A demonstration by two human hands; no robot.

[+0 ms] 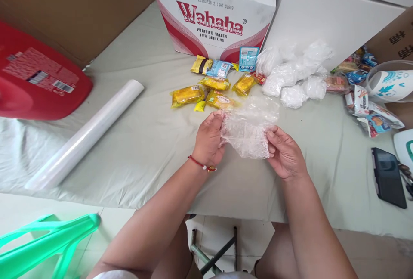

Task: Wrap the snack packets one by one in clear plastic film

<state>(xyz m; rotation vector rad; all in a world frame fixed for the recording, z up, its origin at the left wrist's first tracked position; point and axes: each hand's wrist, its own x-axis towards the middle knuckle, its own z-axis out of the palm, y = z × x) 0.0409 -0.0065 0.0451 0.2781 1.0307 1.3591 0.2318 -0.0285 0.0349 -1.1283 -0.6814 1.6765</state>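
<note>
Both hands grip a crumpled clear plastic bag (247, 134) above the cloth-covered table. My left hand (209, 137), with a red cord bracelet at the wrist, pinches its left side. On the other side my right hand (285, 152) has its thumb and fingers closed on the right edge. Just beyond the bag lie several yellow-wrapped snacks, among them a yellow packet (187, 96) and another packet (244, 84). A light blue packet (219, 69) rests behind them. To the right is a pile of crumpled clear plastic bags (290, 74).
A white roll of plastic (85, 134) lies at the left, near a red jug (38, 72). A Wahaha carton (213, 16) stands at the back. At the right are a phone (389, 178), snack packets (374, 113) and a patterned cup (395, 84). A green stool (48, 244) is below left.
</note>
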